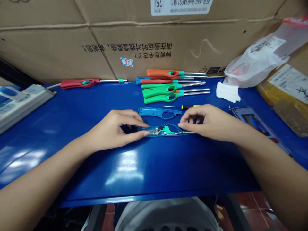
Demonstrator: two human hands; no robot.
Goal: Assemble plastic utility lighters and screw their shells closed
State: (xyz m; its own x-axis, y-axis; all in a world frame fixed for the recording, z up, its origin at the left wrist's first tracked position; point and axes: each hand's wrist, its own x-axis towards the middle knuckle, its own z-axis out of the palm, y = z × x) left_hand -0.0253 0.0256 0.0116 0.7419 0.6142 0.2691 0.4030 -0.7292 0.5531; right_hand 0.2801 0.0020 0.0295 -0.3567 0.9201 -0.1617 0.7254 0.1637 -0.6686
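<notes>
A blue long-necked gas lighter point(178, 131) lies opened on the table, its inner parts exposed: a clear fuel tank, thin white wires and a teal trigger point(167, 129). My left hand point(120, 128) holds the tank end between thumb and fingers. At the other end, my right hand point(207, 123) has thumb and forefinger pinched together at the edge of the trigger loop, beside the metal tube. Just beyond lies the loose blue half-shell point(154, 112) of the handle. A screwdriver point(184, 106) with a black and yellow handle rests behind it, partly hidden by my right hand.
Several orange, red, blue and green lighters point(161, 91) are piled at the back. A red lighter point(81, 83) lies left of them. Around the blue table point(154, 173) are a power strip point(24, 102), white paper point(228, 92), a phone point(257, 125), a plastic bag point(255, 61) and cardboard point(60, 51).
</notes>
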